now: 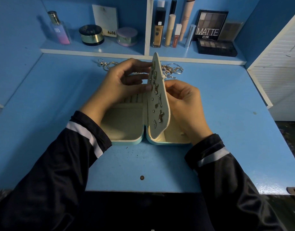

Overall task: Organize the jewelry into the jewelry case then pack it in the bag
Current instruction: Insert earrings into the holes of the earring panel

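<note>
The jewelry case (125, 124) lies open flat on the worktop (143, 160) just in front of me, and its earring panel (151, 104) stands upright between the two halves. My hands are close together, one on each face of it. My left hand (121, 82) pinches the panel from the left, with the thumb pressed on the studded face and the fingertips up near the top. My right hand (183, 99) curls round the back edge; whether it also nips an earring back there is hidden from me.

The earrings (160, 115) already pinned run down most of the panel. I judge the panel light and padded, stiff enough to stand but ready to flop at its hinge, so it is best held by the bare edges, away from the studs. The studs look small and easily dropped, and would want a fingertip pinch on the post.

The loose chains (172, 70) lie heaped on the worktop just behind the case. They look limp and prone to tangle, so I would lift each by its clasp. The ring rolls (135, 98) look bare. The bag is nowhere in view
</note>
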`<state>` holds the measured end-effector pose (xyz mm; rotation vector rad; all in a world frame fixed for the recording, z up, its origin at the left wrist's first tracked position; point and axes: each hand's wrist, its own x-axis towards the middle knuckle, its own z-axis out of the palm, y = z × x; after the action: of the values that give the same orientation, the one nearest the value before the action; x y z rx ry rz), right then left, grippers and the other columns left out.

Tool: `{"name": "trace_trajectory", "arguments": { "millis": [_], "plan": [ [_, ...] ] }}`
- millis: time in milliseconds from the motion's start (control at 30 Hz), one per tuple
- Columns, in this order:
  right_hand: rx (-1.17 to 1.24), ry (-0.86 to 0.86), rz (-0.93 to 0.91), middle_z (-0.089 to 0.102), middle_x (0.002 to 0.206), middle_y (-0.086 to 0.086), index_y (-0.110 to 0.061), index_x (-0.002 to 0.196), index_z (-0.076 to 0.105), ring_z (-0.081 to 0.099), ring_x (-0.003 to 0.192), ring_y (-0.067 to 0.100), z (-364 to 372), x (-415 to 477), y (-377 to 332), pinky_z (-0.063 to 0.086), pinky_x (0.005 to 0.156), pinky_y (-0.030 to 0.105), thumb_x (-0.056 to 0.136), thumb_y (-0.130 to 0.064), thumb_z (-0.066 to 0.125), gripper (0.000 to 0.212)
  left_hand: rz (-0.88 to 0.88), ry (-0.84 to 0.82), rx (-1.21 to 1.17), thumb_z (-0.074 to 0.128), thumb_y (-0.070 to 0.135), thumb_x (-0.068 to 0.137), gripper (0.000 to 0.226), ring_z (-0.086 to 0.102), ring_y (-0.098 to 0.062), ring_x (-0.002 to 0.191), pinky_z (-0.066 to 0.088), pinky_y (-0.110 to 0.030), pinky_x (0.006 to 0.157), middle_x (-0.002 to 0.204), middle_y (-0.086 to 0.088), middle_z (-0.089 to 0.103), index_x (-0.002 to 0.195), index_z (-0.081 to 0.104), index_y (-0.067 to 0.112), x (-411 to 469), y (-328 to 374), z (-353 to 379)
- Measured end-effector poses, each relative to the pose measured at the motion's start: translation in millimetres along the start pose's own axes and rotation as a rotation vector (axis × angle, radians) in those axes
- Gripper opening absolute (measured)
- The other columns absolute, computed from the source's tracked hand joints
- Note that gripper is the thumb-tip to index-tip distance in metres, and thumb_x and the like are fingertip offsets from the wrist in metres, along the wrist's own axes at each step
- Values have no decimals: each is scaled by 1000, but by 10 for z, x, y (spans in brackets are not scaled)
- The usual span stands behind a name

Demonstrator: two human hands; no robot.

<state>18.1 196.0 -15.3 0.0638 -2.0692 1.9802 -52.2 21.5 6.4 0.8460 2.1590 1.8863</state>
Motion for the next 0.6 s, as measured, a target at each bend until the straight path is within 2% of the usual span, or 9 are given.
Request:
{"name": "trace_trajectory", "arguments": {
  "millis": [167, 300, 367, 500, 600],
  "plan": [
    [-10, -17, -31, 72, 93, 18, 3, 97, 69, 68, 86, 36, 2, 4, 19, 56, 82, 50, 89, -8, 67, 14, -18, -1, -3, 85, 19, 67, 51, 65, -9, 110, 53, -30, 97, 108, 18, 69, 110, 58, 25, 1, 5, -11],
    [20, -62, -18, 70, 95, 18, 2, 97, 66, 67, 85, 23, -5, 15, 6, 56, 82, 35, 88, -3, 66, 11, -37, 17, -52, 74, 13, 66, 47, 66, -4, 104, 54, -21, 87, 111, 9, 66, 109, 56, 20, 0, 29, 10],
    [32, -71, -11, 70, 94, 16, -2, 94, 66, 66, 85, 19, -9, 18, 12, 56, 81, 32, 88, -3, 66, 7, -39, 16, -66, 72, 11, 66, 46, 67, -2, 103, 53, -18, 84, 114, 3, 63, 108, 55, 18, -4, 45, 23],
    [26, -61, -16, 71, 92, 18, -8, 90, 68, 66, 82, 24, -1, 25, 21, 56, 80, 40, 88, -6, 67, 3, -36, 13, -67, 71, 10, 66, 45, 66, 1, 102, 52, -15, 83, 115, 4, 61, 107, 54, 12, -8, 64, 33],
    [11, -54, -34, 71, 92, 18, -4, 92, 69, 67, 83, 31, 4, 29, 18, 56, 80, 43, 89, -6, 67, 5, -35, 15, -71, 71, 11, 65, 43, 66, 0, 103, 52, -16, 84, 115, 7, 62, 105, 55, 16, -12, 60, 36]
  ]
}}
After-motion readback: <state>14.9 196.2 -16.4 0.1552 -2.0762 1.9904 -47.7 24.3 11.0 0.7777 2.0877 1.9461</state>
